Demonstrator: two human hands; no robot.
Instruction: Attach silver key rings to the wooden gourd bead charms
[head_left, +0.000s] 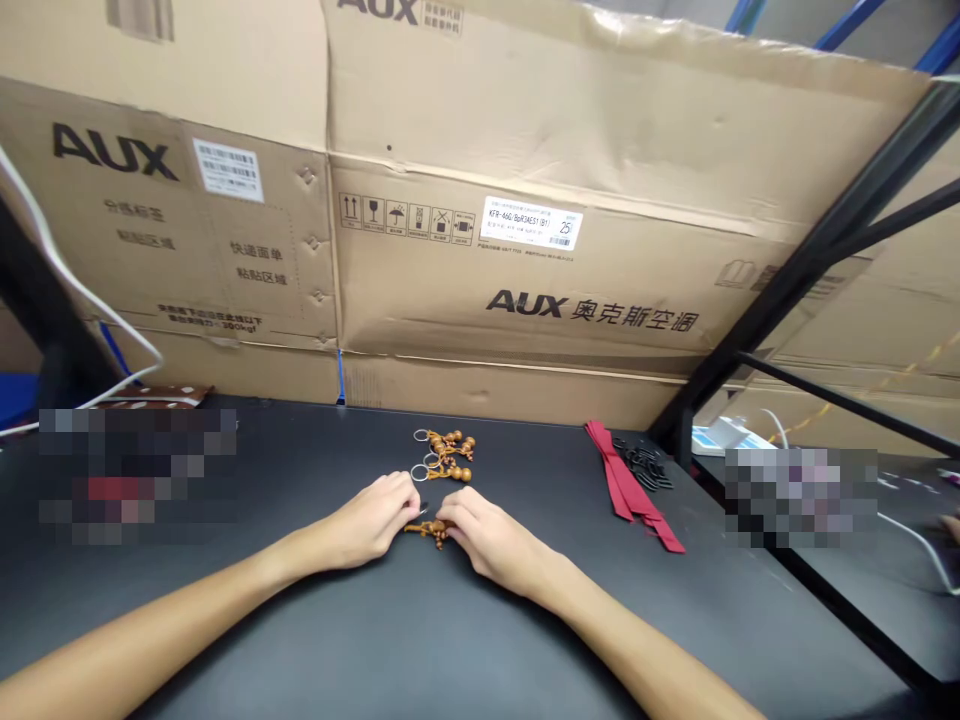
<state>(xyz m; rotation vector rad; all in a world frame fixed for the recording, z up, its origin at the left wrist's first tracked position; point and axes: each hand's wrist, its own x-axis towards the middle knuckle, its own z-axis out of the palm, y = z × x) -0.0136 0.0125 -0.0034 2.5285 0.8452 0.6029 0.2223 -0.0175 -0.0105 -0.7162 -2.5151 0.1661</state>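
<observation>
A keychain (430, 529) with brown beads and an orange-brown cord lies low over the black table between my two hands. My left hand (381, 517) is closed around its left end, and a bit of metal ring shows by the fingertips. On the other end, the fingers of my right hand (480, 531) pinch the beads, partly hiding them. Just beyond my hands lie several similar keychains (454, 474) with split rings on their left and gourd-shaped wooden beads on their right.
Dark red fabric strips (626, 485) lie at the right, beside a pile of black cords or straps (643, 465). Cardboard panels (510, 230) stand along the table's back edge. A black metal frame (679, 430) rises at the right. A brown patterned pouch (157, 397) sits far left.
</observation>
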